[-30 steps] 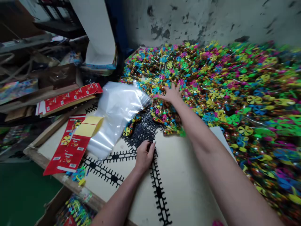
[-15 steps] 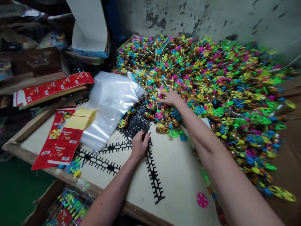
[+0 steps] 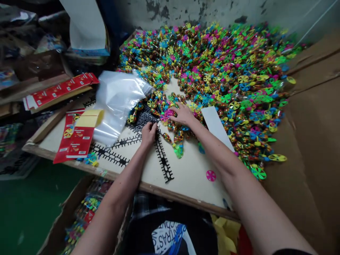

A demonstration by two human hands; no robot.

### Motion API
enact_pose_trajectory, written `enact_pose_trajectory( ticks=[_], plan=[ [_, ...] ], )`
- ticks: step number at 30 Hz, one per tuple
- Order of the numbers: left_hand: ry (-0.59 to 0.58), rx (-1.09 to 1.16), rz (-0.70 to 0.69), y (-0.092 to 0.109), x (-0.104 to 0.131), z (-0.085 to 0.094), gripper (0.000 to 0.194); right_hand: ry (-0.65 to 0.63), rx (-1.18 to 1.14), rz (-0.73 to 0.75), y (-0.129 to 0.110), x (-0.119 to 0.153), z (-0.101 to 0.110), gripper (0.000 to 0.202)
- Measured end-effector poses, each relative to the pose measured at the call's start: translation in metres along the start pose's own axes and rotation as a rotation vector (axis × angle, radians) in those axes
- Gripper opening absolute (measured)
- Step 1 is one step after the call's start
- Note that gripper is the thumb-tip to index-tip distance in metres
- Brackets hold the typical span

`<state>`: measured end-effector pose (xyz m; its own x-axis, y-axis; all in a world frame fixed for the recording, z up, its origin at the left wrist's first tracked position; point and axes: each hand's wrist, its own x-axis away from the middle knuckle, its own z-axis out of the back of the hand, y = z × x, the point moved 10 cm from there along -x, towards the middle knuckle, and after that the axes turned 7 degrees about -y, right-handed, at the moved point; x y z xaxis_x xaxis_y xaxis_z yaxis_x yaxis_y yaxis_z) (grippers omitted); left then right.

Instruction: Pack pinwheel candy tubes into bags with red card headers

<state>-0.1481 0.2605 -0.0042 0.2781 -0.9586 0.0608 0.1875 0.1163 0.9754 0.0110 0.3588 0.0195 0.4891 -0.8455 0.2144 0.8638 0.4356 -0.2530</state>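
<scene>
My left hand (image 3: 149, 132) rests at the top end of a black plastic strip (image 3: 164, 159) with short prongs along both edges. Its fingers are curled closed over the strip; their tips are partly hidden. To its right, my right hand (image 3: 183, 115) lies over the near edge of a big heap of candy-filled tubes with coloured fan wheels (image 3: 225, 74). Its fingers are spread and touch the tubes, with a pink wheel (image 3: 168, 114) by the fingertips. More black strips (image 3: 108, 154) lie left of my left hand, some in a stack (image 3: 143, 118) behind it.
Clear plastic bags (image 3: 114, 95) lie left of the heap, beside red printed cards (image 3: 79, 140). A white card (image 3: 217, 127) sits under my right forearm's far side. A loose pink wheel (image 3: 211, 175) lies near the table edge (image 3: 183, 198). An open carton (image 3: 66, 212) stands below; cardboard (image 3: 313, 141) is at right.
The view has shifted, showing more of the near table edge. My right hand has drawn nearer with some tubes, and bare patches show in the heap. My left hand stays at the strip.
</scene>
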Motion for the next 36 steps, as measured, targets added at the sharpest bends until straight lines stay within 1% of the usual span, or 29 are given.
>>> enact_pose_trajectory(
  ticks=[3, 4, 6, 8, 9, 12, 14, 16, 18, 21, 23, 26, 29, 32, 36],
  plan=[
    [-0.065, 0.218, 0.101, -0.002, 0.006, -0.003, 0.023, -0.008, -0.052, 0.024, -0.002, 0.024, -0.009, 0.052],
    [-0.078, 0.3, 0.138, -0.002, 0.01, -0.003, 0.021, 0.019, -0.07, 0.026, -0.002, 0.035, -0.008, 0.05],
    [-0.092, 0.428, 0.204, 0.001, 0.02, -0.002, 0.019, 0.112, -0.094, 0.047, -0.005, 0.061, -0.004, 0.042],
    [-0.115, 0.488, 0.258, 0.005, 0.034, -0.002, 0.018, 0.171, -0.1, 0.112, -0.013, 0.091, -0.004, 0.034],
    [-0.131, 0.496, 0.281, 0.006, 0.042, -0.003, 0.019, 0.16, -0.097, 0.16, -0.02, 0.106, -0.009, 0.032],
    [-0.182, 0.477, 0.333, 0.006, 0.067, -0.01, 0.025, 0.04, -0.047, 0.291, -0.038, 0.146, -0.033, 0.03],
    [-0.214, 0.463, 0.365, 0.003, 0.084, -0.02, 0.03, 0.01, 0.003, 0.311, -0.041, 0.161, -0.044, 0.028],
    [-0.247, 0.457, 0.4, -0.001, 0.099, -0.033, 0.032, 0.034, 0.021, 0.277, -0.036, 0.166, -0.046, 0.029],
    [-0.267, 0.461, 0.417, -0.005, 0.11, -0.043, 0.033, 0.089, -0.021, 0.213, -0.026, 0.164, -0.041, 0.028],
    [-0.275, 0.479, 0.408, -0.007, 0.122, -0.053, 0.034, 0.228, -0.182, 0.12, -0.014, 0.164, -0.03, 0.027],
    [-0.289, 0.489, 0.413, -0.009, 0.127, -0.06, 0.033, 0.299, -0.31, 0.093, -0.013, 0.17, -0.031, 0.028],
    [-0.312, 0.499, 0.447, -0.012, 0.134, -0.071, 0.034, 0.309, -0.444, 0.104, -0.024, 0.18, -0.045, 0.029],
    [-0.324, 0.509, 0.486, -0.013, 0.14, -0.082, 0.033, 0.309, -0.506, 0.074, -0.031, 0.186, -0.058, 0.029],
    [-0.316, 0.508, 0.504, -0.013, 0.142, -0.087, 0.031, 0.339, -0.537, 0.027, -0.028, 0.188, -0.062, 0.029],
    [-0.324, 0.55, 0.526, -0.011, 0.144, -0.091, 0.031, 0.348, -0.566, 0.022, -0.029, 0.188, -0.063, 0.036]
  ],
)
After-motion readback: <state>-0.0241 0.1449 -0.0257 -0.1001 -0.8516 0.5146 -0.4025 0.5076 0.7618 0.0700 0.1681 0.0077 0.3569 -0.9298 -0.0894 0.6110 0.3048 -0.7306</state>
